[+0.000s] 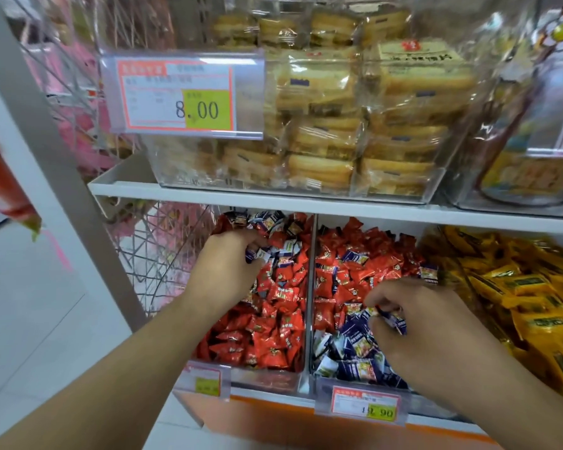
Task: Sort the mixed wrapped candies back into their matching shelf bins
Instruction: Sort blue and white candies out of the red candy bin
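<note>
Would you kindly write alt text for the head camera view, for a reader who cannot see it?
A person's left hand pinches dark blue wrapped candies over the left bin of mostly red candies, while the right hand picks at blue candies in the middle bin, which holds red and blue mixed. Yellow packets fill the bin to the right; bagged biscuits sit on the shelf above.

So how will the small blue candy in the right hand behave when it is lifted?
The blue candy pinched by the right hand looks small, so probably light. Its glossy wrapper may slip and crinkle. It is pillow-shaped, so unlikely to roll.
</note>
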`<state>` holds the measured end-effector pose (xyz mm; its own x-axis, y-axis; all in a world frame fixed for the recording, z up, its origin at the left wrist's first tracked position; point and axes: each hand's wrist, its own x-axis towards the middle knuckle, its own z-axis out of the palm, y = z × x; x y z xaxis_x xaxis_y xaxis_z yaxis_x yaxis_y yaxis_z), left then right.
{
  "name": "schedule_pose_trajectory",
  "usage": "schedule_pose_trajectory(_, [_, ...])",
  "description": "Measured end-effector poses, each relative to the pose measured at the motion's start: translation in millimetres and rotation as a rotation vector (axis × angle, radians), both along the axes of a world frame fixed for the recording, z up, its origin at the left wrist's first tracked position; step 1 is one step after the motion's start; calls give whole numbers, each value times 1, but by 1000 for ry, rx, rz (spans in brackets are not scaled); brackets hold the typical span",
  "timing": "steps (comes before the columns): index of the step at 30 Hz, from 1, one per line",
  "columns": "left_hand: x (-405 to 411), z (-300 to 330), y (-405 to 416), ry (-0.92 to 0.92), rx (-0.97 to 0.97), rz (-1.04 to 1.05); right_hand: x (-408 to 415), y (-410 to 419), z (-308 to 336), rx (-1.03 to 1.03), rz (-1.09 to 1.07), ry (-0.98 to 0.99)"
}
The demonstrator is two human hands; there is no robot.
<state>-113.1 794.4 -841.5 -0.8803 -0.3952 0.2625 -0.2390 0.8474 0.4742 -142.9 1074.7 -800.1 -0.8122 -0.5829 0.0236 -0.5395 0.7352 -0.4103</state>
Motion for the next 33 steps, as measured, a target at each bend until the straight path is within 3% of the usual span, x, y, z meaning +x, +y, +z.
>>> schedule_pose_trajectory(9, [33,18,3,119,174,91,6,3,4,-11,-15,-24])
schedule_pose_trajectory(12, [41,30,18,133,319,97,7,0,5,-50,1,-31])
schedule_pose_trajectory(16, [44,45,61,186,634,-74,10,-3,6,-270,32,-120])
schedule_pose_trajectory(20, [43,52,107,100,743,-236,13,1,13,-436,5,-143])
schedule_pose_trajectory(24, [40,44,121,33,623,-245,5,16,14,-330,-98,17])
schedule_pose_trajectory(29, [45,45,113,7,350,-309,-4,29,13,-9,-131,-64])
schedule_pose_trajectory(33, [33,46,100,80,135,-273,-3,24,13,-13,-129,-65])
